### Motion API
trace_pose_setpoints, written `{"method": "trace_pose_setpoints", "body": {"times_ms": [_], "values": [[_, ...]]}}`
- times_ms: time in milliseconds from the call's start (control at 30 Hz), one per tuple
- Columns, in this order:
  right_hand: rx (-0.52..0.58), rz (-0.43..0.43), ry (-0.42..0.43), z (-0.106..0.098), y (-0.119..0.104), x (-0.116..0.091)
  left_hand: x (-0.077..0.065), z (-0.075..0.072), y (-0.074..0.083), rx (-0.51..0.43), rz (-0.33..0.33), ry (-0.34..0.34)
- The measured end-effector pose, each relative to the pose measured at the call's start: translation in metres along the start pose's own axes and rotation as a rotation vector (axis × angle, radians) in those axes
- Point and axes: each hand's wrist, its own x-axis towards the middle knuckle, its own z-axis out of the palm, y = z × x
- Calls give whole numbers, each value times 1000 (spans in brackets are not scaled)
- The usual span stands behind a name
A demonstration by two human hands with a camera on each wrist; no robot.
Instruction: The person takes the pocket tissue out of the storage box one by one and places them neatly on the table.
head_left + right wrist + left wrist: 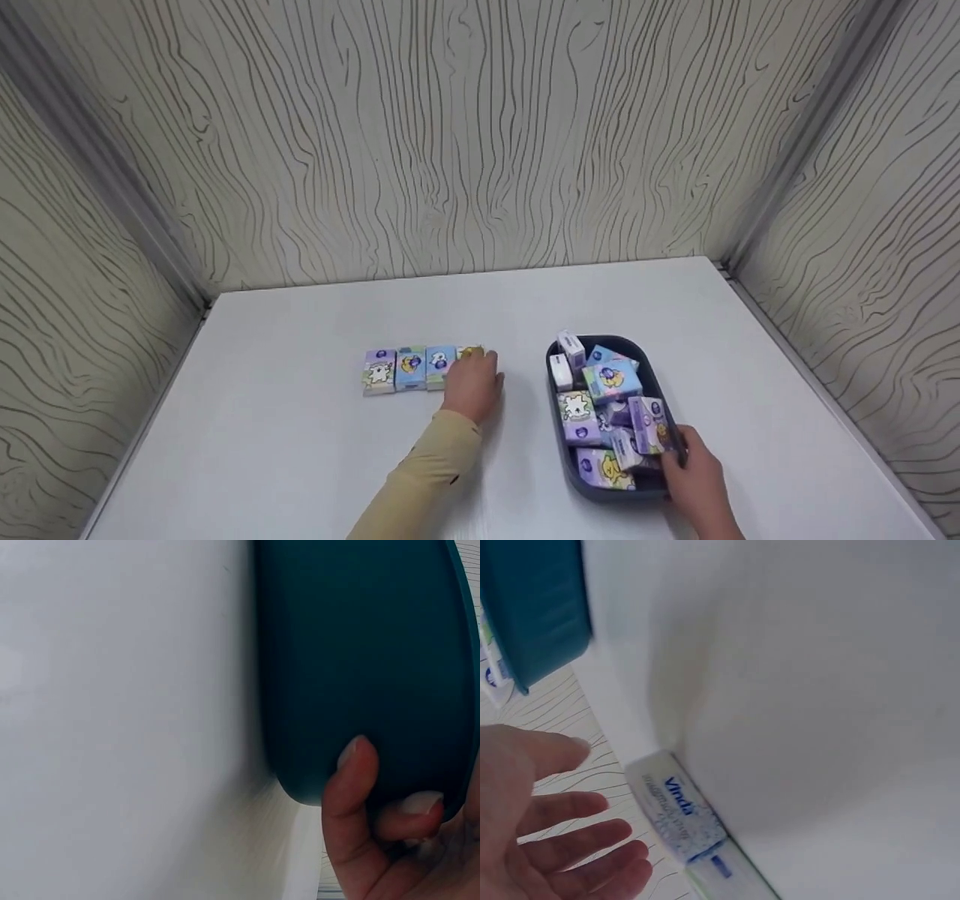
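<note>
My left hand (474, 386) is at the right end of a row of small tissue packs. In the left wrist view its fingers (577, 847) are spread and loose, beside a white-sided Vinda tissue pack (679, 806). The row holds a purple pack (379, 373), two blue ones (411, 369) and an end pack (471, 350) partly hidden by the hand. My right hand (697, 476) grips the right side of a dark teal basket (619, 495); in the right wrist view, fingers bend against its outer wall (367, 652). Several tissue packs (611, 381) lie jumbled inside.
Everything stands on a white table (262, 435). Wood-grain patterned panels (450, 150) close in the back and both sides. A gap of bare tabletop (523, 405) separates the left hand from the basket.
</note>
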Motion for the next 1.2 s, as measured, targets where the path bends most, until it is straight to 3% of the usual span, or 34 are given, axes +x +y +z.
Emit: {"method": "trace_pose_setpoints", "body": {"times_ms": [267,700,1000,1200], "values": [[-11,-16,14,0,-1,1,12,-13,20,-116,1,95],[-7,-16,13,2,0,2,26,-19,74,-201,190,-63],[4,-28,28,7,1,3,33,-13,87,-97,267,-20],[8,-15,21,3,1,6,34,-12,92,-161,272,-9]]}}
